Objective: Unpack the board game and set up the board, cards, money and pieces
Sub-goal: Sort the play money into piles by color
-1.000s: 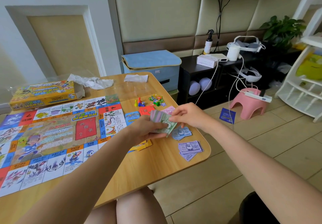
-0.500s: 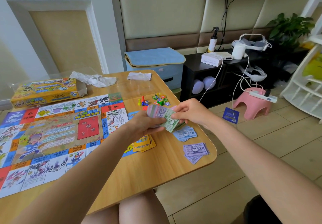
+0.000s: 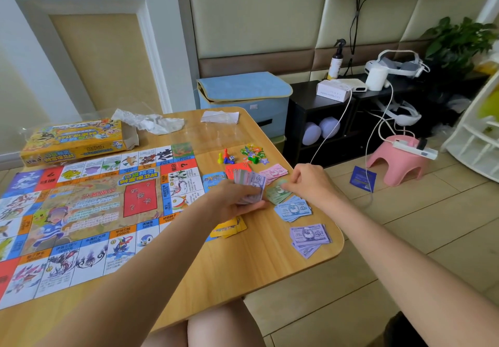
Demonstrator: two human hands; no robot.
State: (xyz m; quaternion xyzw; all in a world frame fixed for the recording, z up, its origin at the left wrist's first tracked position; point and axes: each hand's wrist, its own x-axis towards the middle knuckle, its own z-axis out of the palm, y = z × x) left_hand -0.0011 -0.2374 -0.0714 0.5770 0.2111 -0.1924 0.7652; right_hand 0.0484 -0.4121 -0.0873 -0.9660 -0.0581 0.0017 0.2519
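Observation:
The game board lies unfolded on the left of the wooden table. My left hand grips a fanned stack of play money just right of the board. My right hand pinches a green note lying on the table. Sorted piles lie near it: pink notes, blue notes and purple notes. Yellow cards, a red card and a blue card lie by the board's edge. Coloured pawns and a die stand behind, beside small house pieces.
The yellow game box lies at the table's back left, with crumpled plastic wrap and a clear bag behind. Beyond the table stand a blue storage box, a black cabinet and a pink stool.
My right hand has drawn a green note off the stack in my left hand and lowered it to the table between the pink and blue piles. The left hand dropped slightly.

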